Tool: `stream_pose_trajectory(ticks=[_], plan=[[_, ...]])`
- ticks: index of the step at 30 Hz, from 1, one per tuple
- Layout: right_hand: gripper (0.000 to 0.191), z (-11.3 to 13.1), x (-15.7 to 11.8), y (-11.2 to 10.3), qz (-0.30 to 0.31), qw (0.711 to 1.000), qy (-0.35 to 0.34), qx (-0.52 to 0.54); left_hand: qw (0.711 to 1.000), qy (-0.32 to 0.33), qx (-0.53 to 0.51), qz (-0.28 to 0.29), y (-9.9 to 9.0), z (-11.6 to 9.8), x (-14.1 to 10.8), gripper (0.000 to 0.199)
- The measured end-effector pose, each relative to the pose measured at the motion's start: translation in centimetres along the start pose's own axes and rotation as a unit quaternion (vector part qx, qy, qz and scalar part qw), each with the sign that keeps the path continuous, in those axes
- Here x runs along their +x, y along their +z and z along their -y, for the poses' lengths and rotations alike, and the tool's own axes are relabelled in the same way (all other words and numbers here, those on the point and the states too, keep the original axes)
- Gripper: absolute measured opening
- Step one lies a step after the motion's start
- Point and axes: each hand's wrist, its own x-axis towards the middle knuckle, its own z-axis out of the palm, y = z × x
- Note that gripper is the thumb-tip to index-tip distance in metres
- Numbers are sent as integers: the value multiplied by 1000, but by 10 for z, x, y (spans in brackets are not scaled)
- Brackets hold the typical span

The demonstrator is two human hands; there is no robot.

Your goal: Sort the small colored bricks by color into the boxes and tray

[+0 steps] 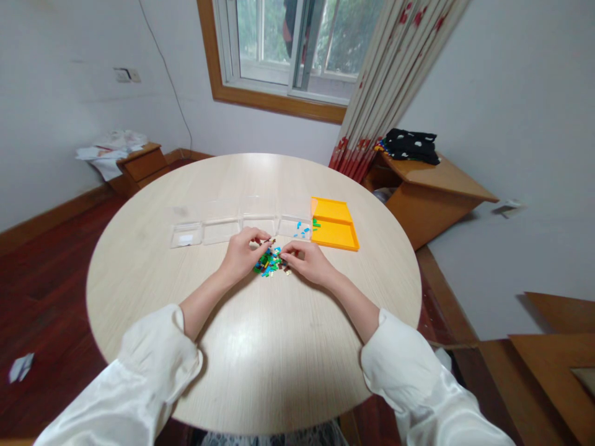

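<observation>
A pile of small bricks (268, 262) in green, blue, brown, yellow and white lies at the middle of the round table (251, 347). On the pile's left side is my left hand (242, 253), its fingers curled and closed over the edge. At the right edge of the pile my right hand (307, 260) has its thumb and fingers pinched together. What either hand holds, if anything, is too small to make out. Behind the pile, a clear open box (294, 230) contains several blue bricks. An open yellow case (335, 234) stands beside it, with green bricks at its left edge.
More clear open boxes stand in a row to the left, among them one (220, 231) and a smaller one with a white label (185, 236). Beyond the table are a wooden cabinet (432, 186) with folded cloth on it, a curtain and a window.
</observation>
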Motion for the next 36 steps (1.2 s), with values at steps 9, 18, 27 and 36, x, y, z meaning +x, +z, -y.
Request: stream_pose_trajectory(ticks=[9,18,27,36], plan=[[9,-10,7,4,-99,990,-15,104,998,8,-55,40,3,2,-3,9],[12,-6,5,8,-92,986,1,137,997,32,-49,51,4,2,-3,10],[16,-5,5,8,-84,988,2,131,997,48,-19,60,3,2,-3,8],[21,-5,4,6,-74,989,6,129,995,68,6,66,2,2,-3,10]])
